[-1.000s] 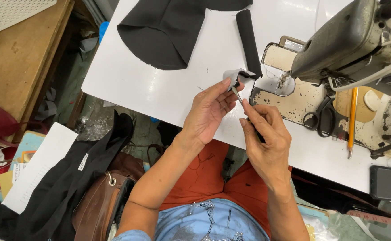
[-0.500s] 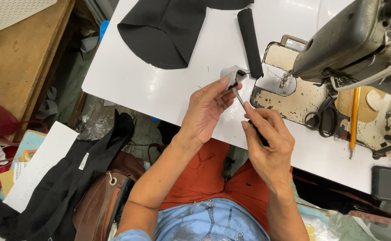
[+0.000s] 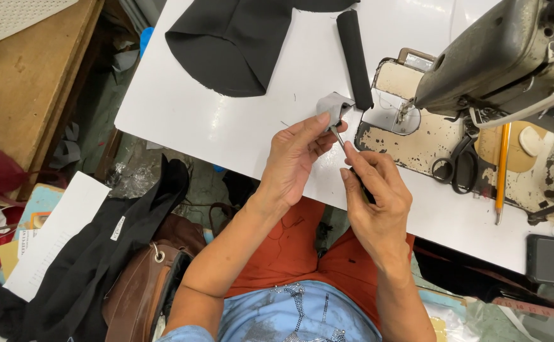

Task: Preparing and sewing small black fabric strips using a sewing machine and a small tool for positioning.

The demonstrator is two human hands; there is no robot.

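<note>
Both hands work on one small grey cloth piece above the white desk.

Left hand (image 3: 296, 158) pinches the grey cloth piece (image 3: 332, 107) between thumb and fingers, holding it up just past the fingertips. Right hand (image 3: 375, 196) is closed around a thin metal tool (image 3: 338, 137); the tool's long line runs from this hand up and left, its tip touching the cloth. The left hand is nearer the cloth. A black roll (image 3: 354, 57), black fabric (image 3: 232, 44), scissors (image 3: 455, 166) and a sewing machine (image 3: 498, 57) sit on the desk (image 3: 194, 120) nearby.

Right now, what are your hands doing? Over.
Left hand pinching a small grey cloth piece. Right hand gripping a thin metal tool, tip at the cloth. Nothing blocking; scissors lie apart.
</note>
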